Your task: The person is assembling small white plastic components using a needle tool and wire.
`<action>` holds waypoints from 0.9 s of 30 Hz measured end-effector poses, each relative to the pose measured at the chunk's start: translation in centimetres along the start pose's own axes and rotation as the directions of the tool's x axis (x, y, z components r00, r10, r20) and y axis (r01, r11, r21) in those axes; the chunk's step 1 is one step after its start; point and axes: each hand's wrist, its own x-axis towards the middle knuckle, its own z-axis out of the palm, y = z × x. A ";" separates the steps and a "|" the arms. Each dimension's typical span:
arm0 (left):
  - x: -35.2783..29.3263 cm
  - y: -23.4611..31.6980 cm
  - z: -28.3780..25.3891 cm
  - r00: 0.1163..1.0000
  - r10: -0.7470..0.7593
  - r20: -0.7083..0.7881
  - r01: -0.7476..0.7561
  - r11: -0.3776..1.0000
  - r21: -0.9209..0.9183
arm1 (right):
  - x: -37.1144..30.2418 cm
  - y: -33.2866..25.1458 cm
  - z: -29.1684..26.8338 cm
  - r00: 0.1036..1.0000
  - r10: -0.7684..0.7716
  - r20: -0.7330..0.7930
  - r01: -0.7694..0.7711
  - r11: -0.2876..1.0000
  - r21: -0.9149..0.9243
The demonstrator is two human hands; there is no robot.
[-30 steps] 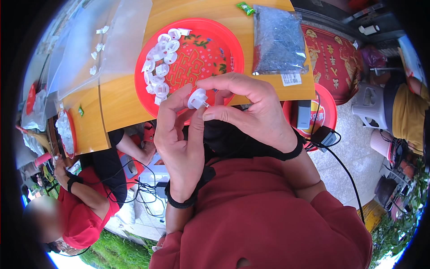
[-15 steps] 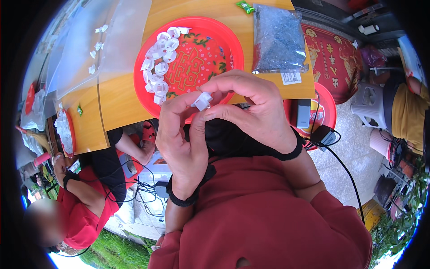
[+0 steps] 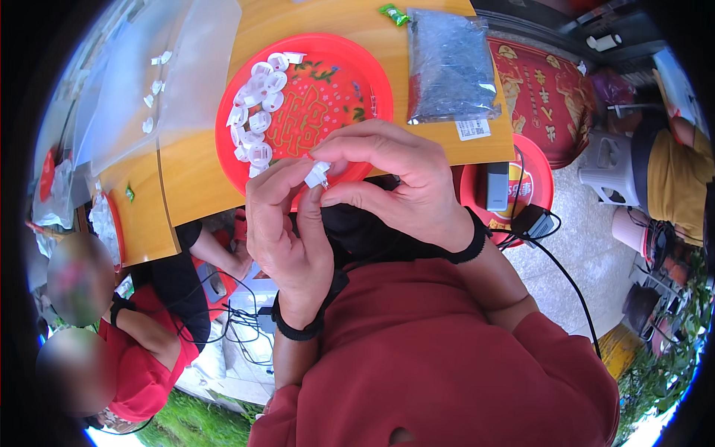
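A small white plastic piece (image 3: 317,174) with a squarish block shape is held up over the near rim of a round red tray (image 3: 380,97). My left hand (image 3: 289,235) has it between thumb and curled fingers. My right hand (image 3: 417,182) closes on the same piece from the other side, index finger above and thumb below. Fingertips hide part of the piece. On the tray's left side lies a heap of white round plastic parts (image 3: 253,97), some showing hollow insides. The tray's floral pattern shows on its right half.
A clear bag of small dark pieces (image 3: 450,67) lies right of the tray, beside a green wrapper (image 3: 393,13). Plastic sheeting (image 3: 197,67) with several white bits covers the table's left. Cables hang from a black box (image 3: 533,222) at right. A person in red (image 3: 149,335) sits at left.
Both hands and the piece have shifted slightly left in the picture, along with the table and tray. The piece is turned to a different angle. Another blurred shape appears at the left.
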 end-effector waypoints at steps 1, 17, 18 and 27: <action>0.0 0.0 0.0 1.000 -0.013 -0.012 0.012 1.000 -0.024 | -0.1 0.1 0.1 1.000 -0.008 -0.002 0.008 1.000 -0.002; 2.4 1.4 -2.0 0.990 -0.140 -0.021 0.139 0.989 -0.056 | 0.4 -2.0 0.3 0.992 -0.013 -0.129 -0.003 0.992 -0.123; 3.4 1.7 -2.7 0.986 -0.153 -0.062 0.149 0.987 -0.060 | 0.2 -1.8 0.3 0.988 0.023 -0.153 -0.041 0.992 -0.116; 14.0 3.9 -9.4 0.852 -0.130 -0.507 0.090 0.991 -0.102 | -0.5 -2.1 1.1 0.982 0.114 -0.148 -0.134 0.981 -0.137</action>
